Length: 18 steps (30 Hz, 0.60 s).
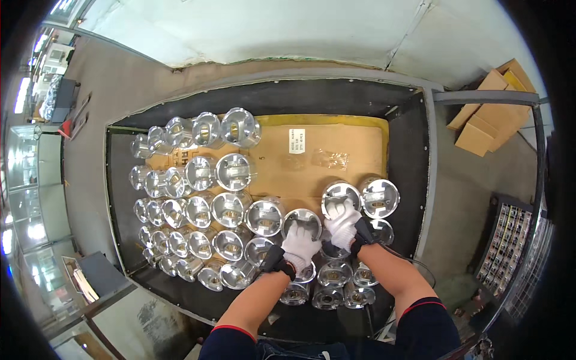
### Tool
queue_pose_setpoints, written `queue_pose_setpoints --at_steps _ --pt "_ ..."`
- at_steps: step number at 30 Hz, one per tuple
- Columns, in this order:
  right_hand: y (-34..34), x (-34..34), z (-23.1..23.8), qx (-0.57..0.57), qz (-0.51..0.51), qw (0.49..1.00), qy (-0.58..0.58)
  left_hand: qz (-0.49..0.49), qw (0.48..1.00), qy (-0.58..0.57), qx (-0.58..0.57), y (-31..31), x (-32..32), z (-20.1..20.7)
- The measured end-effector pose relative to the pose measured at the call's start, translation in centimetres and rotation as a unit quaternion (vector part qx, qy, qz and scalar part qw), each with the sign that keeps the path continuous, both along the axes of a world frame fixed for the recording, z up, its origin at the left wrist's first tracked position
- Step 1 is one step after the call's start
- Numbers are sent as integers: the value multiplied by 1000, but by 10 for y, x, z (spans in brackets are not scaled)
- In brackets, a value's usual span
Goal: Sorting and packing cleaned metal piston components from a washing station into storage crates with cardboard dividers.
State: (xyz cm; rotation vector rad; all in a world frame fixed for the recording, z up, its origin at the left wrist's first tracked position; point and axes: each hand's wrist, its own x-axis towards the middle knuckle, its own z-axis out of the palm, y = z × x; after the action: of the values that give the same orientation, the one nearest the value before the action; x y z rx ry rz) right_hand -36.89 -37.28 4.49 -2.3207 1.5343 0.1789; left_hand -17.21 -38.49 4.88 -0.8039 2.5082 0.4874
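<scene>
Dozens of shiny metal pistons (231, 210) stand packed in rows on a cardboard sheet (336, 159) inside a black-walled bin (420, 150), seen from the head camera. Near the middle, the white-gloved left hand (299, 246) curls its fingers over one piston (303, 219). Just to its right, the gloved right hand (343, 225) clamps onto a neighbouring piston (339, 193). Flattened cardboard boxes (489, 117) lie far right.
</scene>
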Motion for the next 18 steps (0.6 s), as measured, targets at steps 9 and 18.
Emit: queue_pose_setpoints --at_steps 9,18 --pt "4 3 -12 44 15 996 77 -8 996 82 -21 15 23 34" --pt "-6 63 45 45 -101 985 129 280 949 135 54 125 142 187"
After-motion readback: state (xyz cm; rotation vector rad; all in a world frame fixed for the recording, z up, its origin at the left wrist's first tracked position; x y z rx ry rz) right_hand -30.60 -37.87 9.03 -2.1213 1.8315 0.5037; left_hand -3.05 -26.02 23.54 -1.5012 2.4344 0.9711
